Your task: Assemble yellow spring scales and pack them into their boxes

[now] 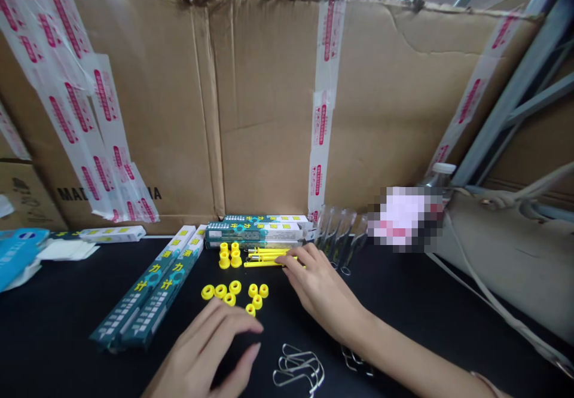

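Note:
My right hand (pixel 318 284) lies at the centre with its fingertips on a group of yellow rods with metal parts (pixel 269 257); I cannot tell whether it grips one. My left hand (pixel 206 344) is open at the bottom, holding nothing, just in front of several yellow rubber rings (pixel 228 293). More yellow pieces stand stacked (pixel 226 256) behind those rings. Two long teal-and-white boxes (pixel 143 287) lie to the left of the rings. Bent wire hooks (pixel 298 368) lie on the black tabletop (pixel 67 326) below my right forearm.
Several boxes (pixel 255 230) are stacked at the back, against a taped cardboard sheet (pixel 264 105). Clear glass tubes (pixel 338 236) stand to their right, beside a pixelated object (pixel 401 219) and a bottle (pixel 439 175). A blue package (pixel 18 254) lies at far left.

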Demonstrator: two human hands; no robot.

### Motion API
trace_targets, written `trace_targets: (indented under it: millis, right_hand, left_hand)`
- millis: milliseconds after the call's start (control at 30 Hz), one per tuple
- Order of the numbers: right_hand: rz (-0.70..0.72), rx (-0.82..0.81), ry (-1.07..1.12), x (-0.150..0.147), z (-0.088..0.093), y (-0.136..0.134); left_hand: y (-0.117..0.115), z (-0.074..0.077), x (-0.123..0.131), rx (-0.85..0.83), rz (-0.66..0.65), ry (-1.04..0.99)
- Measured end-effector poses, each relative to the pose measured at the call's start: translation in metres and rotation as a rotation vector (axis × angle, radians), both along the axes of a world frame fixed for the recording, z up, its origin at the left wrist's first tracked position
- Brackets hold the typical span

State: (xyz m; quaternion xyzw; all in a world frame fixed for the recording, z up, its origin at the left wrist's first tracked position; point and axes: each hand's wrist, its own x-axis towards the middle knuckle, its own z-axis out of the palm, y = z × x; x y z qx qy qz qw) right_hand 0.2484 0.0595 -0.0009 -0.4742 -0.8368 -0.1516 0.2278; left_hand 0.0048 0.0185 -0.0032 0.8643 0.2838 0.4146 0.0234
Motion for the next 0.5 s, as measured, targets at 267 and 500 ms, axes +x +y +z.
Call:
trace_targets:
  millis: [267, 500]
  right_hand:
    - [-0.152, -0.022, -0.249, -0.016, -0.006, 0.019]
    - [-0.201, -0.008, -0.306, -0.024, -0.012, 0.022]
  left_hand:
    - [0.004, -0.009, -0.001, -0.080, 0.100, 0.054]
    - [0.012, -0.012, -0.006, -0.056, 0.173, 0.065]
